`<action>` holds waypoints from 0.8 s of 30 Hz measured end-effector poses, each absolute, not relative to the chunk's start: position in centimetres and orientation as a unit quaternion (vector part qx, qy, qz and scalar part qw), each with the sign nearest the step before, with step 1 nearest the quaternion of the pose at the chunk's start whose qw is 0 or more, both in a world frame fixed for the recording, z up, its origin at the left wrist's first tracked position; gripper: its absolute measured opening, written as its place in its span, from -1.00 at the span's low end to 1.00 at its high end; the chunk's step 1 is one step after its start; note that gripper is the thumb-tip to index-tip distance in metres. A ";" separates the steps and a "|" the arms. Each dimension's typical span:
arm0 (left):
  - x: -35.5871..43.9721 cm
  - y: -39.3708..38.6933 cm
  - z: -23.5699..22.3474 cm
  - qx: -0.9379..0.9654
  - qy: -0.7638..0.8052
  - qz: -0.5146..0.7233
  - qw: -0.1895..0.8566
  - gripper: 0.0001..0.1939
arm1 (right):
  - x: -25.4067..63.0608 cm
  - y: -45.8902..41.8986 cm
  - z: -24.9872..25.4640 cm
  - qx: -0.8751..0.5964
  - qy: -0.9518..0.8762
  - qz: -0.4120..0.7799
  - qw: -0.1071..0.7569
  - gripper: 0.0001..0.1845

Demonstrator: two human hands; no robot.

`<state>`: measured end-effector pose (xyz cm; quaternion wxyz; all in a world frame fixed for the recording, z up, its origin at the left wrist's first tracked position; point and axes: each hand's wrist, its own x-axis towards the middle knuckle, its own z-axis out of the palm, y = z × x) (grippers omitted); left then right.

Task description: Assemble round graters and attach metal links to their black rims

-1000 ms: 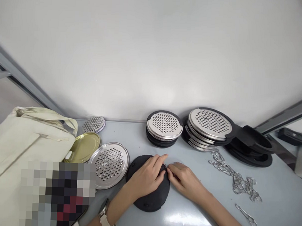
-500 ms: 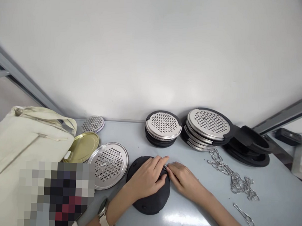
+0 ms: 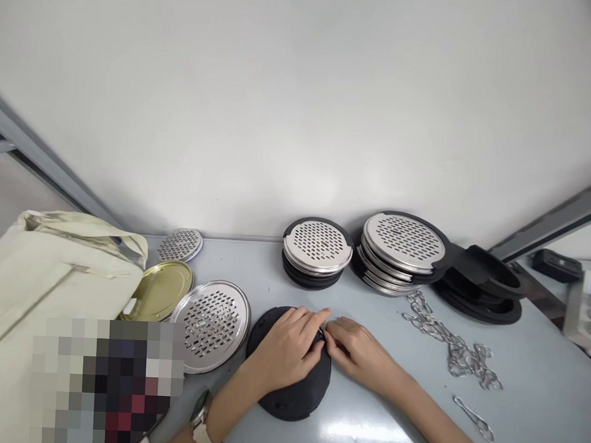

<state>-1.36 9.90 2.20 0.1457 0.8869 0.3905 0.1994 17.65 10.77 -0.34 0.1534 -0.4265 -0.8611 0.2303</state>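
Observation:
A black round disc [image 3: 295, 398] lies on the grey table in front of me, with small bumps on its upper face. My left hand [image 3: 290, 352] rests across it, fingers bent and thumb gripping near its right edge. At that edge, my right hand [image 3: 351, 345] pinches a small metal wire clip [image 3: 321, 329], mostly hidden by the fingers. More wire clips [image 3: 459, 353] lie in a loose heap to the right, and a single wire clip [image 3: 474, 417] lies nearer me.
Perforated metal discs [image 3: 212, 325] and gold-coloured lids [image 3: 165, 287] lie left, beside a cream bag [image 3: 63, 270]. Behind stand a small stack [image 3: 317, 248] and a larger stack [image 3: 405, 242] of perforated discs in black holders. Black ring-shaped parts [image 3: 497, 312] sit at right.
The fingers of my right hand have shifted slightly at the disc's edge, covering more of the clip. My left hand stays on the disc; the view has moved a little.

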 end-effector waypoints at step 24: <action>-1.4 10.1 1.9 0.891 0.379 0.195 0.157 -0.50 | 17.6 10.5 0.4 -0.397 -0.875 0.230 0.157 -0.80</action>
